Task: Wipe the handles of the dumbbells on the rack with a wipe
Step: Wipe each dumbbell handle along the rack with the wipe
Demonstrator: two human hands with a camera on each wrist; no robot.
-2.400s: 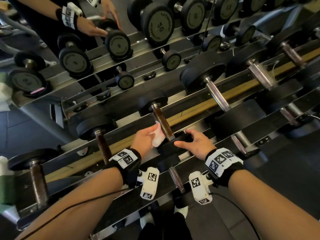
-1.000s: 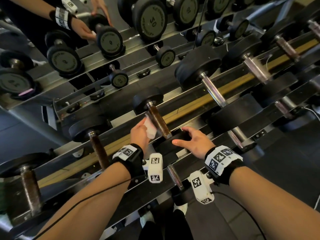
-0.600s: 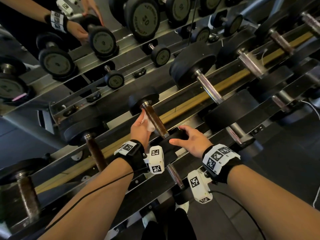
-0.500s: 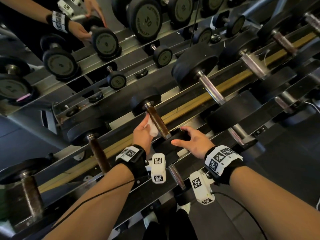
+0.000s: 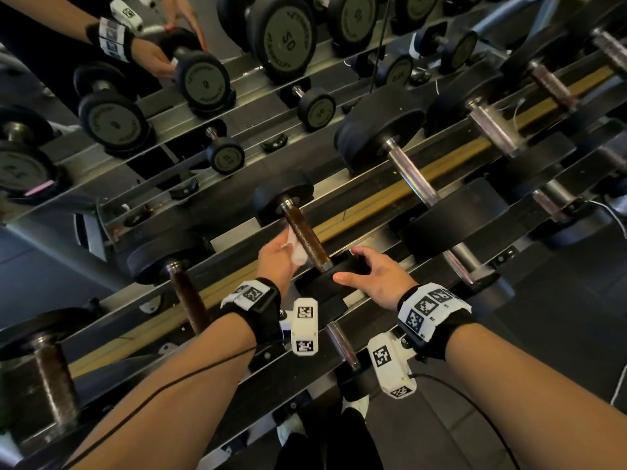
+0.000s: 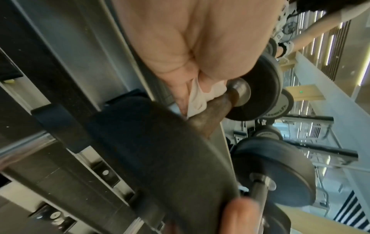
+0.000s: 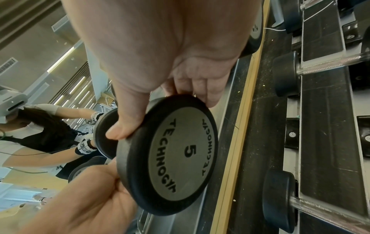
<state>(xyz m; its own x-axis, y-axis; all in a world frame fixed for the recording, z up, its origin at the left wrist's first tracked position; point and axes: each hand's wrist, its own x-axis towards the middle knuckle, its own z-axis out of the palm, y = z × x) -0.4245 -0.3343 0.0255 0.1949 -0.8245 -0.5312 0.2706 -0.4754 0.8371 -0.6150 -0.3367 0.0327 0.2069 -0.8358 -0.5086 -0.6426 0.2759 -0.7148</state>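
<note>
- The head view shows the left hand [image 5: 276,257] holding a white wipe [image 5: 296,247] against the left side of a brown handle [image 5: 307,240]; that handle belongs to the dumbbell [image 5: 285,198] lying across the rack [image 5: 390,195] at centre.
- The left wrist view adds what the head view hides: the wipe [image 6: 202,98] is crumpled, pinched between thumb and fingers, and pressed on the handle [image 6: 212,114] just short of its steel collar.
- The right hand [image 5: 380,278] grasps the dumbbell's near head; the right wrist view alone shows the plate face [image 7: 180,155], marked TECHNOGYM and 5, with the thumb on its rim at 9 o'clock and the fingers over the top at 12 o'clock.
- At 3 o'clock of this dumbbell lies a larger one with a bright chrome handle [image 5: 412,176]; at 9 o'clock lies another with a dark brown handle [image 5: 188,300].
- At 11 o'clock in the head view a mirror repeats the dumbbells, and the wrist-banded hands [image 5: 152,61].
- The near head blocks much of the left wrist view.
- The heads are round, matte black rubber; the worked handle is cylindrical with a rough brown surface; the rack rails are brushed grey metal beside a tan strip.
</note>
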